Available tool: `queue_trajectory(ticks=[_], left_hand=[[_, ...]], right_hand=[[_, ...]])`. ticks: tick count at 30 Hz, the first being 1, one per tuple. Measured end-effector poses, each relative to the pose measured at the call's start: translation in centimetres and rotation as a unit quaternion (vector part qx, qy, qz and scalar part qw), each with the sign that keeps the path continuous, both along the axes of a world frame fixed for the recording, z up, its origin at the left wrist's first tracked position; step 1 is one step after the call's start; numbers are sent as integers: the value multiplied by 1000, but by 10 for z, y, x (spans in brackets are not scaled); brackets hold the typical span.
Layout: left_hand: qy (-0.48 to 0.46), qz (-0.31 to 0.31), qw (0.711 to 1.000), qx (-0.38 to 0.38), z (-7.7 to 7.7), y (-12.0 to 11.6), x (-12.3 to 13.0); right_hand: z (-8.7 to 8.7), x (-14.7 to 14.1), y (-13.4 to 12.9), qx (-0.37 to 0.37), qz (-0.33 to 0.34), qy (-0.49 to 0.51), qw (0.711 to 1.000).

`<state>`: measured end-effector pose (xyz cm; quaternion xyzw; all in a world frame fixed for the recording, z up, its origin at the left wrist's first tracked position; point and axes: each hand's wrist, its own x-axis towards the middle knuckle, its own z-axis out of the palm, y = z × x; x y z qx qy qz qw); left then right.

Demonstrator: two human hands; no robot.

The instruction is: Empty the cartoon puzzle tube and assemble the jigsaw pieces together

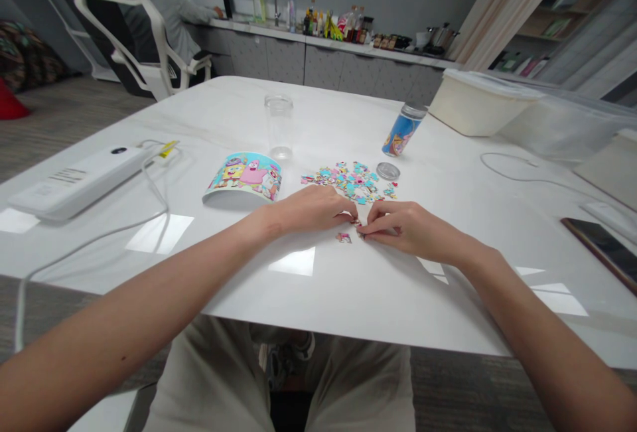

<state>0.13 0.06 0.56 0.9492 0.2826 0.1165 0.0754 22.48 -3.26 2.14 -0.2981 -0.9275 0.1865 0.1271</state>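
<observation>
My left hand (326, 208) and my right hand (398, 225) meet over the white table, fingertips nearly touching. Each pinches a small jigsaw puzzle piece, and the two pieces sit close together; whether they interlock I cannot tell. Just left of my right fingertips lies a loose puzzle piece (344, 237), pinkish and white. Beyond my hands spreads a pile of puzzle pieces (355, 180), mostly light blue, pink and yellow. A curved picture sheet (243, 176) with cartoon figures rests left of the pile. Behind it stands a clear open jar (279, 127), and a round lid (388, 171) lies right of the pile.
A blue cartoon-printed canister (404, 130) stands toward the back right. On the left a white power strip (74, 180) trails a cable across the table (328, 306). A phone (602, 249) and pale lidded bins (482, 103) are at right. A person in grey (164, 14) sits beyond.
</observation>
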Motion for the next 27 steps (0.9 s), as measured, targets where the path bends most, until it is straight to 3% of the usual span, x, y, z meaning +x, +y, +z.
queue_trajectory(ticks=[27], left_hand=[[-30,-24,999,-25,0,0,3]], right_hand=[[0,-2,-6,42,-40,-62,996]])
